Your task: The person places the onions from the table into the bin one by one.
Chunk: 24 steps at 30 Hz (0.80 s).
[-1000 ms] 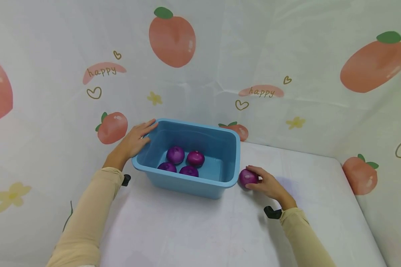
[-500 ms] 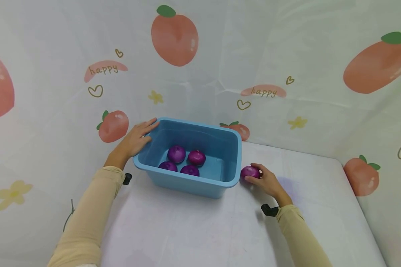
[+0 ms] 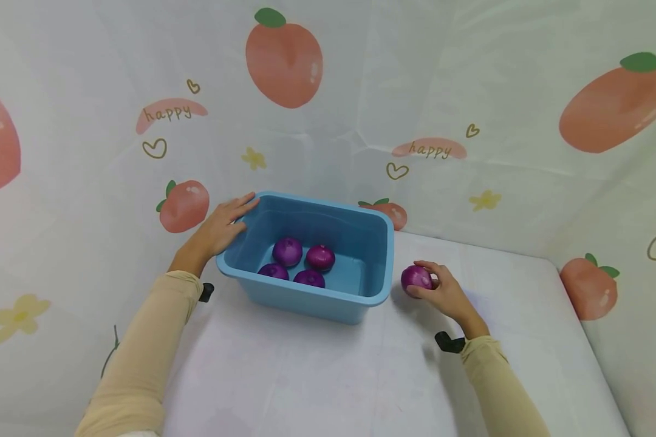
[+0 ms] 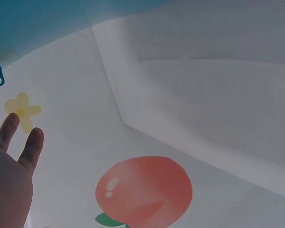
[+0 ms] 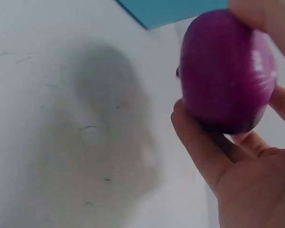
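In the head view, a blue plastic bin (image 3: pixel 306 300) stands on the white-covered table. Inside it lie several purple onions, among them one onion (image 3: pixel 287 252) at the back left and a redder one (image 3: pixel 320 258) beside it. My left hand (image 3: pixel 218 230) rests at the bin's left rim; its visible fingers look straight in the left wrist view (image 4: pixel 31 147). Right of the bin, my right hand (image 3: pixel 445 294) holds another purple onion (image 3: pixel 416 280) between thumb and fingers. The right wrist view shows this onion (image 5: pixel 228 71) above the table, its shadow apart from it.
A white cloth backdrop (image 3: pixel 328 164) printed with peaches, hearts and flowers rises behind and beside the table (image 3: pixel 306 376). The table's right edge meets the side cloth. A black camera mount (image 3: pixel 449 343) sits on my right wrist.
My right hand has closed its grip on the onion and raised it from beside the bin, slightly up and to the right. The left hand and the bin stay in place.
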Tool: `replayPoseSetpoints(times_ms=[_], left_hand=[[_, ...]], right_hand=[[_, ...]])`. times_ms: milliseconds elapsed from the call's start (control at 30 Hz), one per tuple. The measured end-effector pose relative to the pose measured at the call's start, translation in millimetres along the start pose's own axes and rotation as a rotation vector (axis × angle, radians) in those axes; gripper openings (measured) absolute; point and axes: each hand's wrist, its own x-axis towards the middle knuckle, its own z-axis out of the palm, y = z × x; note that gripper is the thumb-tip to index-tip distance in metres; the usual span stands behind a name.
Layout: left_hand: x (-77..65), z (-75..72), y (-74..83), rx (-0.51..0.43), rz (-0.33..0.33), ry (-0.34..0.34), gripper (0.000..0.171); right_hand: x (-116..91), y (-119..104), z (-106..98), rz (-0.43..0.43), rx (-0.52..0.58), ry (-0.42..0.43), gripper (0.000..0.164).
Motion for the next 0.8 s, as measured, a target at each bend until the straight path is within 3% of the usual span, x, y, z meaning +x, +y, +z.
replayPoseSetpoints(times_ms=[200,400,533,667,800], left_hand=[[0.1,0.2,-0.1,0.004,-0.003,-0.004,0.064],[1.0,1.0,-0.9,0.016,-0.003,-0.007,0.064],[0.8,0.5,-0.6,0.018,-0.006,-0.009,0.064],[0.2,0.2,0.6,0.021,-0.011,-0.009,0.064],[0.1,0.0,1.4,0.017,-0.014,-0.014,0.064]], right_hand=[[-2.4,-10.3,-8.0,-0.007,0.003,0.072,0.069],[-3.9,-21.3,-17.7,-0.069,0.042,0.121,0.064],[-2.3,-30.9,-23.9,-0.172,0.14,0.14,0.06],[-1.0,-44.4,-29.8,-0.295,0.238,0.129,0.067],[0.0,-65.8,-33.7,-0.407,0.27,0.134,0.069]])
